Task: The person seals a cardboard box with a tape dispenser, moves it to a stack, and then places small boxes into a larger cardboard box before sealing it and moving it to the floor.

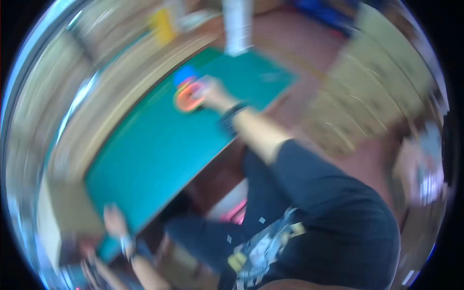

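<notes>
Motion blur smears the whole view. My right hand reaches over the green tabletop, its fingers closed at the right side of an orange ring-shaped thing whose kind I cannot make out. Directly behind that ring, and seemingly touching it, is a small blue thing with some yellow below it. My left hand, with a light band at the wrist, is over the near left end of the tabletop. Its fingers are too smeared to read.
Another person's hand shows at the lower left. A pale wooden ledge runs along the table's far side, with a yellow object beyond it. A white post-like object stands at the back edge. Beige drawers are at the right.
</notes>
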